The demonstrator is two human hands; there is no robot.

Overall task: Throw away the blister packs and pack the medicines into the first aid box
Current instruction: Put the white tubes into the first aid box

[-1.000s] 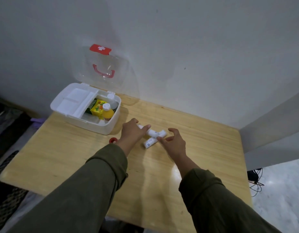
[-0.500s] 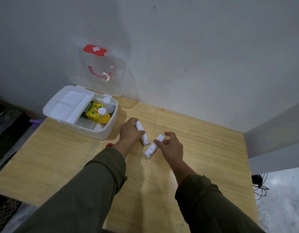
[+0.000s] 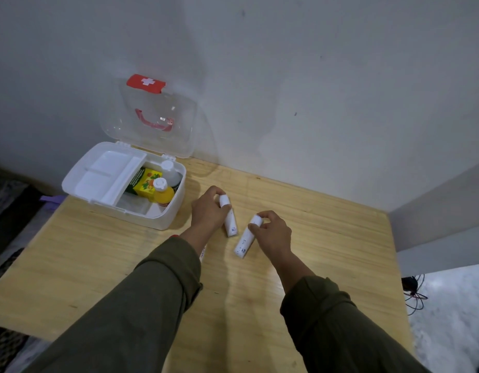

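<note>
Since the earlier frame, two white tubes that lay crossed have been drawn apart. One tube (image 3: 229, 216) is gripped by the left hand (image 3: 209, 210), the other tube (image 3: 247, 236) by the right hand (image 3: 273, 231) at its 3 o'clock, low over the tabletop (image 3: 327, 238). At 10 o'clock the box (image 3: 125, 184) stands open, a yellow bottle (image 3: 163, 193) inside.

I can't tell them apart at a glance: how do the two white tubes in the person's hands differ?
The left tube sits nearer the first aid box, in the left hand; the right tube lies further out, under the right hand. Their lower ends tilt toward each other. Both are white, similar in size.
</note>
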